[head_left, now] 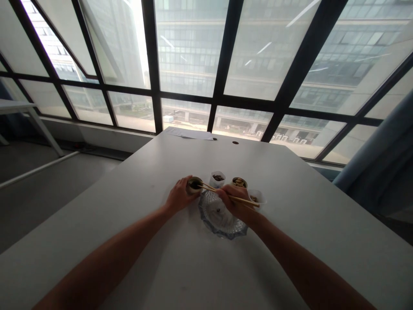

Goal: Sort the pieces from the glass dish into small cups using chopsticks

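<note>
My left hand (180,194) is wrapped round the side of a small round cup (195,184) with dark contents. In my right hand (237,202) is a pair of wooden chopsticks (237,198), their tips reaching into that cup. Below both hands lies a clear scalloped glass plate (222,231) with a tiny dark bit (218,210) on it. Behind the plate stands a white plastic cup (217,179) holding dark pieces. A second round cup (239,182) with yellowish-brown pieces is just beyond my right hand, which partly hides a clear plastic container (258,196) with light pieces.
All this stands on a large white table (135,193). Papers (189,133) lie at its far edge, near two round cable holes. Dark-framed windows (190,47) rise behind it. A blue curtain (377,150) hangs at the right, and another white table (16,104) is at the left.
</note>
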Available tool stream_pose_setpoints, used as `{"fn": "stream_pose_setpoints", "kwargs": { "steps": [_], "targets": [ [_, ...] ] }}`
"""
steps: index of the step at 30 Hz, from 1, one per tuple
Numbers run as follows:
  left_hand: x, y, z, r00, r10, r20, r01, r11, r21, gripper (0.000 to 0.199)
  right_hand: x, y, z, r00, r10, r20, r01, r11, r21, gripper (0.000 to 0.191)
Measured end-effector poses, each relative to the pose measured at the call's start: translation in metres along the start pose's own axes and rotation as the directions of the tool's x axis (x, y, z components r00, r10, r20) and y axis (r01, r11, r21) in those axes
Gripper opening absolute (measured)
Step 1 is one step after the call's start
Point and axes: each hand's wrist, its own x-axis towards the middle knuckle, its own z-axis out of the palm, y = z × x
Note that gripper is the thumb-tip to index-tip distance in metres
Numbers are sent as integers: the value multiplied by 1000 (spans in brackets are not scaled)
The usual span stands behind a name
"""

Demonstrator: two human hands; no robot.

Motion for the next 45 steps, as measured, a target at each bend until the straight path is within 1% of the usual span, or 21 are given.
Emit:
{"fn": "stream_pose_setpoints", "kwargs": {
  "steps": [3, 6, 7, 9, 12, 14, 16, 25, 29, 36, 45],
  "targets": [
    [0, -1, 1, 1000, -13, 4, 13, 1000, -1, 65, -12, 3, -14, 990, 122, -69, -118, 992, 55, 50],
    [1, -3, 1, 1000, -19, 15, 19, 1000, 0, 66, -26, 4, -37, 957, 242, -159, -215, 962, 168, 52],
    [1, -4, 2, 1000, -23, 18, 23, 1000, 0, 67, -31, 3, -44, 951, 268, -156, -237, 952, 192, 53],
    [1, -4, 1, 999, -32, 24, 32, 999, -3, 67, -38, 3, -56, 957, 284, -66, -264, 940, 215, 53],
    [1, -3, 1, 999, -41, 27, 41, 999, -13, 66, -50, 6, -66, 962, 251, 107, -269, 940, 211, 54],
    [1, -2, 0, 999, -47, 27, 47, 999, -17, 66, -55, 9, -68, 959, 239, 154, -267, 942, 203, 54],
    [1, -1, 0, 998, -53, 28, 54, 998, -17, 66, -57, 12, -67, 957, 236, 168, -268, 943, 196, 53],
    [1, -2, 0, 997, -72, 30, 72, 997, -7, 67, -56, 10, -67, 968, 189, 165, -216, 962, 165, 51],
    [1, -2, 0, 996, -77, 33, 77, 997, -21, 67, -61, 7, -70, 974, 184, 133, -204, 967, 154, 51],
    [1, -3, 0, 998, -61, 30, 62, 998, -27, 68, -60, 3, -73, 966, 138, 218, -168, 978, 127, 47],
    [1, -4, 0, 998, -59, 32, 60, 998, -14, 67, -54, 6, -70, 970, 71, 234, -101, 988, 119, 42]
  ]
}}
